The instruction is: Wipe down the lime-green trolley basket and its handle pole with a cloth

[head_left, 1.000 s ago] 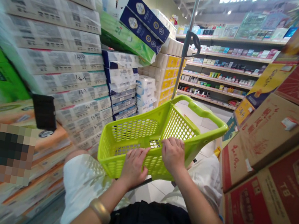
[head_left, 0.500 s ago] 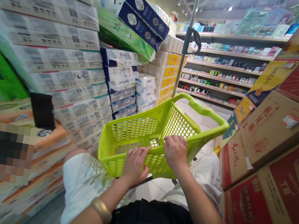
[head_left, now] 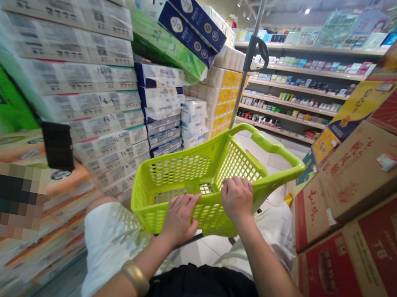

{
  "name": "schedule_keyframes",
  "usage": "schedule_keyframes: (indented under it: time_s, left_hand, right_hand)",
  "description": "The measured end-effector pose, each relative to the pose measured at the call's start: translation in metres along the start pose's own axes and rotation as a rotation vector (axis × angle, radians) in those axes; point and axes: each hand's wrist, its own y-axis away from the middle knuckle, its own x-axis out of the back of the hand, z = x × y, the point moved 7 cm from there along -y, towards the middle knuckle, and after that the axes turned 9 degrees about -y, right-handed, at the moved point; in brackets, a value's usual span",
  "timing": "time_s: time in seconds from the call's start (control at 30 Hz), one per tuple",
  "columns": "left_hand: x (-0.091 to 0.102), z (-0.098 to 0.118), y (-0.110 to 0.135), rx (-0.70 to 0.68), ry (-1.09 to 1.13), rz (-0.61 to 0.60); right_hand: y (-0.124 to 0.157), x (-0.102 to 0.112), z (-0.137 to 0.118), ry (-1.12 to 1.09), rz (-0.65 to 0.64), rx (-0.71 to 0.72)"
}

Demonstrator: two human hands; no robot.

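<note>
A lime-green plastic shopping basket (head_left: 175, 169) with perforated walls stands tilted between my knees, its inside bare. Its looped handle (head_left: 278, 152) points to the far right. My left hand (head_left: 180, 219) is curled over the near rim, fingertips inside and thumb outside. Further right on the same rim, my right hand (head_left: 236, 198) grips it, with the fingers bent over the edge. A gold-coloured bangle (head_left: 135, 279) circles my left wrist. The basket's underside is mostly hidden behind my hands and legs.
Stacked tissue packs (head_left: 86, 47) rise on the left, with a dark phone-like object (head_left: 57, 145) beside them. Red and brown cartons (head_left: 363, 172) line the right. A metal pole (head_left: 257, 20) with a grey handle (head_left: 259, 56) stands ahead, before stocked shelves (head_left: 293, 91).
My right hand has slid very slightly to the right along the rim. The left hand and the basket look nearly unchanged.
</note>
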Motion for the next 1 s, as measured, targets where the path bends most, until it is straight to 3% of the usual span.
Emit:
schedule_keyframes:
  time_s: [0.17,0.43,0.7,1.0]
  left_hand:
    - [0.002,-0.006,0.003,-0.022,-0.031,0.015]
    - [0.002,-0.005,0.002,-0.025,-0.013,0.010]
    - [0.001,-0.008,0.000,-0.037,-0.008,0.002]
    - [0.000,-0.026,-0.006,-0.051,0.047,0.014]
  right_hand:
    - [0.006,-0.007,-0.020,-0.043,-0.054,0.100]
    - [-0.012,0.016,0.023,0.055,-0.004,0.038]
    - [-0.009,0.013,0.017,0.065,-0.044,0.091]
    - [-0.035,0.068,0.087,0.141,0.099,0.069]
